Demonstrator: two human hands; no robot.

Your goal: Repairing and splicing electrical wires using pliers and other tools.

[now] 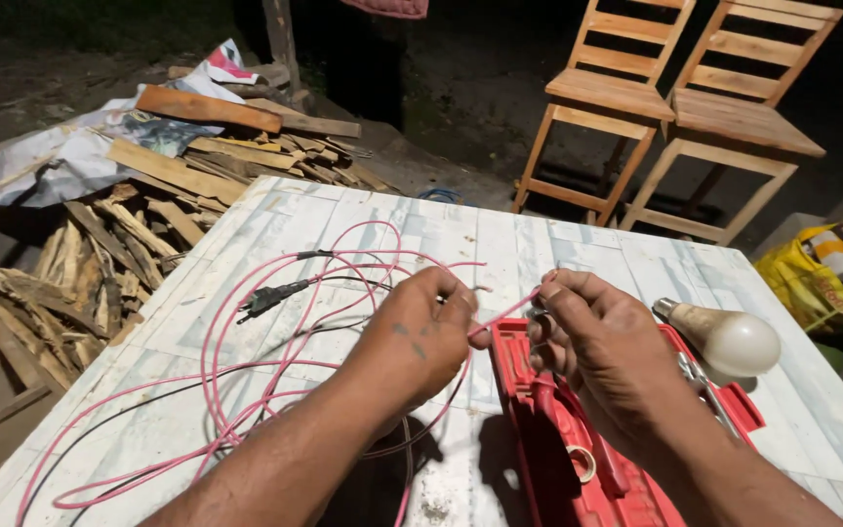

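Left hand (420,337) and right hand (592,342) pinch pink wire (275,385) over red case (578,459). Bulb (729,340) at 3 o'clock; plug (267,298) at 9 o'clock.

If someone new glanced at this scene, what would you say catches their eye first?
Both hands, left hand and right hand, pinch a pink wire whose loops sprawl over the pale table. Beneath the right hand lies an open red tool case, with a light bulb on its far side.
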